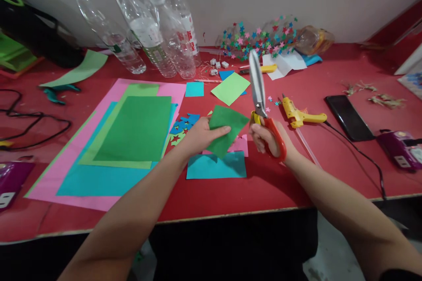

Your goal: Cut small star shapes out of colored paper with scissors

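Observation:
My left hand [202, 134] pinches a dark green paper piece [227, 125], thumb on top, held above the table. To its right, my right hand [263, 136] grips a pair of scissors [259, 81] by red and yellow handles, blades pointing up and away from me and looking closed. The blades are apart from the green paper. Below the paper lie a blue paper rectangle [216, 167] and a partly covered pink piece [243, 145]. Beside my left hand are blue scraps [185, 124] with star-shaped holes.
Layered coloured sheets [135, 127] lie at left. Several plastic bottles [158, 30] stand at the back, near star-covered clear plastic [260, 39]. A yellow glue gun [301, 116], its cord and a black phone [349, 117] are at right. The red table's front edge [237, 214] is close to me.

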Demonstrator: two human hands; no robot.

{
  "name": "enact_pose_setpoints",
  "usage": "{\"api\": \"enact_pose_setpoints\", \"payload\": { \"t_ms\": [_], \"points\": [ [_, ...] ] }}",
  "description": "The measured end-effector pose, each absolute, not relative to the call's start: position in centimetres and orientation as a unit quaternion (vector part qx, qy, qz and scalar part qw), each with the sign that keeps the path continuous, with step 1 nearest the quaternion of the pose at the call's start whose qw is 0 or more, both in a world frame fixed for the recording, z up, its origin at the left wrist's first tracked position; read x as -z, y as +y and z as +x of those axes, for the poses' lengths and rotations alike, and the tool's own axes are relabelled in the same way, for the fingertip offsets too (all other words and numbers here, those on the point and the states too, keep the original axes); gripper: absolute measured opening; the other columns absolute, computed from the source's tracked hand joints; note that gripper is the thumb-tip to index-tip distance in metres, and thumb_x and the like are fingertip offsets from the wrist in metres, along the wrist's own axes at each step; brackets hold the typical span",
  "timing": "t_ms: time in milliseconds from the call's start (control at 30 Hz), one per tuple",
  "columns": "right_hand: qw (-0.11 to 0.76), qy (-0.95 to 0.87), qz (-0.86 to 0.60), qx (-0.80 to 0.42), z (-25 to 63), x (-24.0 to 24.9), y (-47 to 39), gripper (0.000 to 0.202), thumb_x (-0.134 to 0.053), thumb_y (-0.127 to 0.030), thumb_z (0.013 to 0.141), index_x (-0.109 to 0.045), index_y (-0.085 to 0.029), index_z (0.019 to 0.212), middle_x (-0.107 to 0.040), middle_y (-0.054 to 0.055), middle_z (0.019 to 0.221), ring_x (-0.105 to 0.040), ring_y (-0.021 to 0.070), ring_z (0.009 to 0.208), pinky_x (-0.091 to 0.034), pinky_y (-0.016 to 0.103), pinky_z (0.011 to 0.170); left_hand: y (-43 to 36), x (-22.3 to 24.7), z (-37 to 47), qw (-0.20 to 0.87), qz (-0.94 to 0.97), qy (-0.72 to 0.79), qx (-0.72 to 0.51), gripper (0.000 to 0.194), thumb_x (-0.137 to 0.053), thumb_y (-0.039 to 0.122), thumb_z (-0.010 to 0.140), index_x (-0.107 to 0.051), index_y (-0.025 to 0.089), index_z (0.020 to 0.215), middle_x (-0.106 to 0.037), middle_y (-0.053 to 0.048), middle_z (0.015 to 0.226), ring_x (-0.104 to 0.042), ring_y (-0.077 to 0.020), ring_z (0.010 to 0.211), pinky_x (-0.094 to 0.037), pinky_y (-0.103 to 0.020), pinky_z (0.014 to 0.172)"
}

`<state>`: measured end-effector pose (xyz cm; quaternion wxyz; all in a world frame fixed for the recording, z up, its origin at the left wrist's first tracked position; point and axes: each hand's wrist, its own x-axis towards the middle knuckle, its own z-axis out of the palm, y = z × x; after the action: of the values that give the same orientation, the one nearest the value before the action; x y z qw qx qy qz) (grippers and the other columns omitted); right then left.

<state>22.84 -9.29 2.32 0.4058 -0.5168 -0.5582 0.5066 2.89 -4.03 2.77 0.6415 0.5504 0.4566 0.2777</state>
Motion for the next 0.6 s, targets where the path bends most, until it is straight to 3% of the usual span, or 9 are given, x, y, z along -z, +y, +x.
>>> {"api": "enact_pose_setpoints", "payload": {
  "t_ms": [233,367,600],
  "points": [
    [0.265,-0.652,-0.571,-0.421,23.6,-3.9,-9.2,0.044,-0.059,-0.062,0.075,-0.050,-0.019,0.075,-0.048,-0.002,0.061,-0.045,0.0141,0.057,-0.033,0.026,0.053,-2.9,-3.7,1.8,0.561,0.454,0.496,-0.483,0.031,-0.072,0.037,0.068,-0.068,0.016,0.090,-0.074,-0.006,0.084,-0.071,-0.0240,0.080,-0.058,-0.038,0.074],
    [0.215,-0.674,-0.571,-0.417,23.7,-3.9,-9.0,0.047,-0.058,-0.065,0.075,-0.049,-0.019,0.074,-0.049,0.000,0.067,-0.044,0.0152,0.062,-0.035,0.027,0.057,-2.6,-3.7,1.3,0.492,0.494,0.506,-0.508,0.028,-0.073,0.039,0.067,-0.068,0.017,0.084,-0.074,-0.006,0.089,-0.069,-0.0254,0.094,-0.056,-0.037,0.081],
    [0.192,-0.692,-0.567,-0.404,23.9,-3.9,-9.1,0.050,-0.054,-0.068,0.079,-0.048,-0.019,0.074,-0.041,-0.003,0.063,-0.035,0.0125,0.057,-0.029,0.026,0.053,-2.6,-3.8,1.3,0.490,0.521,0.524,-0.463,0.025,-0.065,0.038,0.074,-0.068,0.016,0.085,-0.072,-0.005,0.074,-0.069,-0.0201,0.071,-0.056,-0.032,0.066]
  ]
}}
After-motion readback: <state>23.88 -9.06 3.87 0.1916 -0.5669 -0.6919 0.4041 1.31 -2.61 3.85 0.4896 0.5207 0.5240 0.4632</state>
